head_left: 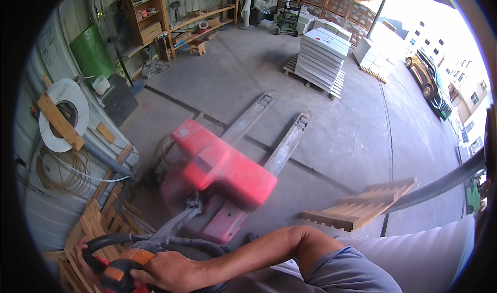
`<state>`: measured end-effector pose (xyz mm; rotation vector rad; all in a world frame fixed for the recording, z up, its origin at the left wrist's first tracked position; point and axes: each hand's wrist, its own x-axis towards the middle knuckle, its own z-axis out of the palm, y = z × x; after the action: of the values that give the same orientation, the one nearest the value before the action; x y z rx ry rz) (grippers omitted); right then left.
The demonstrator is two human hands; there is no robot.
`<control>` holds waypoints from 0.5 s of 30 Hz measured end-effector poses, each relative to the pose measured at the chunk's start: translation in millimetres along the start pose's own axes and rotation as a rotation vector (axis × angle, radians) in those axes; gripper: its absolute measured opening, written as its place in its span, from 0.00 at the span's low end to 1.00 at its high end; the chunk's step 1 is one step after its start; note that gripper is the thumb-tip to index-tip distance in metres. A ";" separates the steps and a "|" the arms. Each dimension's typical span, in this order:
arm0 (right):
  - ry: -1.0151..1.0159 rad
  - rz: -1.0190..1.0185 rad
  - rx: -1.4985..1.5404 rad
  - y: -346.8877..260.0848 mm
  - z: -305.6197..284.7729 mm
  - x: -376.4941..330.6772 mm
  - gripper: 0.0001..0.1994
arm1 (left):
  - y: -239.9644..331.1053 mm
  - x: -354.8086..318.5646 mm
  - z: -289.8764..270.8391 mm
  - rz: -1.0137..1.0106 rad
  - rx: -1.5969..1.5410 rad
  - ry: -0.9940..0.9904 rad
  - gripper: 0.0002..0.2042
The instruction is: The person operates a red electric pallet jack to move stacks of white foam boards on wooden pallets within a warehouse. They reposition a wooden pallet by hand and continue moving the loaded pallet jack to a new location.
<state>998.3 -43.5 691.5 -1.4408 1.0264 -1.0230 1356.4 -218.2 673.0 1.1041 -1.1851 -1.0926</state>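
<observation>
A red pallet jack (222,169) stands in front of me, its two grey forks (290,143) pointing away and slightly right with no load on them. Its tiller handle (176,223) slopes back toward me and ends in a looped grip around an orange-and-black control head (137,257). My left hand (84,258) is closed around the left side of the loop, partly hidden behind it. My right hand (173,270) is closed over the right side of the control head, its thumb near the red part; the fingertips are hidden.
Wooden pallets (90,231) lean by the metal wall at left, below a white hose roll (64,114). A tilted pallet (362,205) is at right beside a dark post and white wrapped bundle (414,251). Stacked white panels (323,55) sit on a pallet ahead; a car (429,83) is outside.
</observation>
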 end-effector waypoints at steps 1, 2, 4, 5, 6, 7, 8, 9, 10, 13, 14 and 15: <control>-0.007 -0.009 0.008 -0.3 -2.0 1.5 0.29 | 0.1 6.3 4.5 -0.007 0.023 -0.033 0.10; -0.018 -0.018 0.015 -1.0 -3.2 3.0 0.29 | 2.8 9.7 9.5 -0.052 0.058 0.014 0.10; -0.051 -0.021 0.021 -3.7 -2.1 6.0 0.31 | 8.2 7.3 24.8 0.024 0.063 -0.069 0.09; -0.066 -0.022 0.024 -5.0 -0.1 8.0 0.31 | 12.8 5.3 35.2 0.006 0.076 -0.056 0.09; -0.078 0.003 -0.010 -6.3 3.4 10.6 0.32 | 17.7 2.1 46.4 -0.013 0.089 -0.046 0.08; -0.087 0.029 -0.044 -7.1 7.6 13.8 0.32 | 21.1 -2.4 57.7 0.049 0.189 -0.050 0.13; -0.097 0.055 -0.080 -7.1 13.2 14.9 0.32 | 23.7 -12.0 66.9 0.124 0.208 -0.110 0.14; -0.090 0.074 -0.073 -6.0 18.4 17.8 0.32 | 24.4 -19.7 74.9 0.184 0.239 -0.129 0.14; -0.083 0.097 -0.066 -4.6 24.6 21.6 0.32 | 27.5 -17.4 79.9 0.263 0.306 -0.188 0.14; 0.028 0.058 -0.051 1.9 44.4 33.5 0.30 | 23.5 -1.7 77.6 0.246 0.313 -0.235 0.13; 0.081 0.025 -0.046 5.1 48.2 38.9 0.29 | 18.6 6.2 70.8 0.170 0.236 -0.236 0.13; 0.107 0.026 -0.035 7.8 51.1 43.9 0.29 | 13.2 22.0 64.2 0.145 0.211 -0.261 0.13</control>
<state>1058.6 -73.0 682.0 -1.4101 1.1421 -1.0772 1294.4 -241.9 692.5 1.0369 -1.5922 -1.0381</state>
